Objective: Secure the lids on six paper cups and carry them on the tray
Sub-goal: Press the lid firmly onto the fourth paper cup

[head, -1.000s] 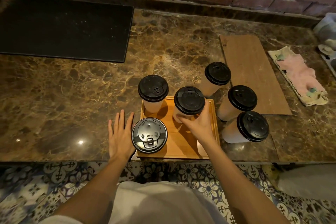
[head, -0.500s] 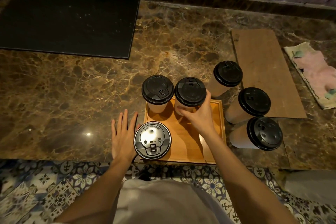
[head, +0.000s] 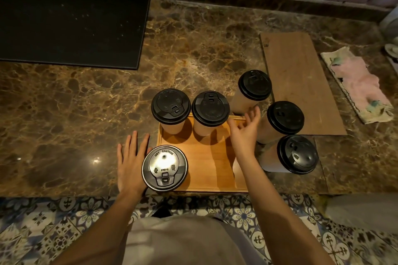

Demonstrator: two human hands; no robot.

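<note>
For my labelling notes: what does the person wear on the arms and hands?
Nothing visible: left hand and right hand carry no gloves, rings or watch, and both forearms show no sleeves within the frame. The top is light grey.

Near-left cup (head: 164, 171): body fully hidden under its own lid. It also covers the tray's (head: 206, 161) near-left corner and the left hand's (head: 130, 157) thumb.
Right forearm (head: 256, 178) hides part of the tray's right rail.
Black mat (head: 71, 28): cut off at frame left.
Pale items (head: 391, 28) at right edge: cropped, unidentifiable.
Right hand (head: 245, 131) and back cup (head: 243, 101): contact unclear.
</note>
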